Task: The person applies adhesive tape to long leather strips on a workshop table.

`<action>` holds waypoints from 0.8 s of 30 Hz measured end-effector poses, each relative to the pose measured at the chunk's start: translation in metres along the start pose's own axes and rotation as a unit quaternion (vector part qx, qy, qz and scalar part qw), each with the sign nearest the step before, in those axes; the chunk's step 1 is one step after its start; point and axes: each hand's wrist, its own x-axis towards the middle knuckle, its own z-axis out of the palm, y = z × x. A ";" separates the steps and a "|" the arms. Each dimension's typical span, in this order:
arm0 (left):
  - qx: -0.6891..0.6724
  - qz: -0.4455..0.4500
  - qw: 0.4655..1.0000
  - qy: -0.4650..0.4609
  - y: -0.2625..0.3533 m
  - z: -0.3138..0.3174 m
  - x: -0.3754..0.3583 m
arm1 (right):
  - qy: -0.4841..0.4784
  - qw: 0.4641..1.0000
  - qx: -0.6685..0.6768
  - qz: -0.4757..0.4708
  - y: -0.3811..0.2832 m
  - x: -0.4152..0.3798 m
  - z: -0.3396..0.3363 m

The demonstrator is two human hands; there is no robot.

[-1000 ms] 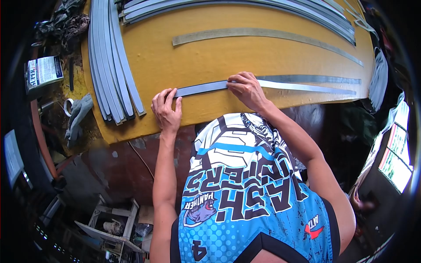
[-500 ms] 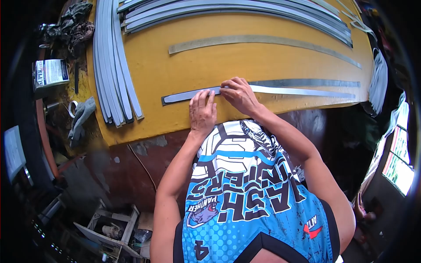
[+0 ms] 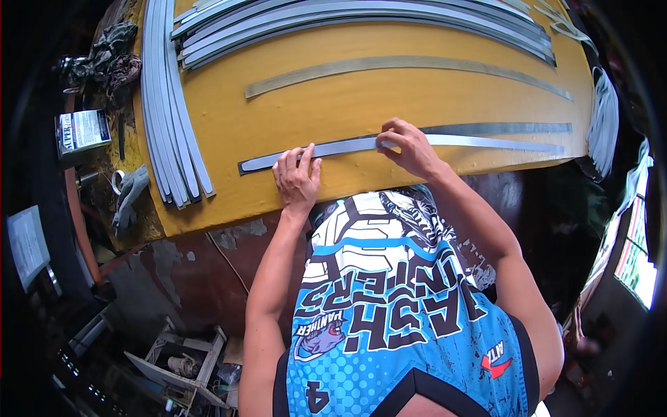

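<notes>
Pressing flat with fingers spread, the left hand lies on the near grey strip, which runs along the front edge of the yellow tabletop. Just right of those fingers, the right hand pinches the same strip between thumb and curled fingertips. Past the right fingertips the strip carries on, lying beside a second, darker strip toward the table's right end. Beyond both hands, farther up the tabletop, one lone dull strip curves across. Left of the left fingers, a bundle of grey strips lies stacked, too overlapped to count; another bundle arcs along the far edge. Off the table's left side sit a rectangular tin can, its contents not visible, and one grey glove.
</notes>
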 end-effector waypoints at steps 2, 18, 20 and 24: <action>0.012 0.006 1.000 0.006 -0.001 0.001 0.005 | -0.016 1.000 -0.005 -0.001 0.007 -0.004 -0.008; 0.020 -0.006 1.000 0.003 -0.005 0.001 0.006 | -0.022 0.999 -0.022 -0.025 0.026 -0.009 -0.011; 0.033 0.007 0.999 0.000 -0.005 -0.001 0.007 | -0.021 0.999 -0.019 -0.028 0.027 -0.010 -0.010; 0.032 0.009 0.999 -0.007 -0.007 -0.005 0.010 | -0.021 0.999 -0.005 -0.033 0.028 -0.009 -0.009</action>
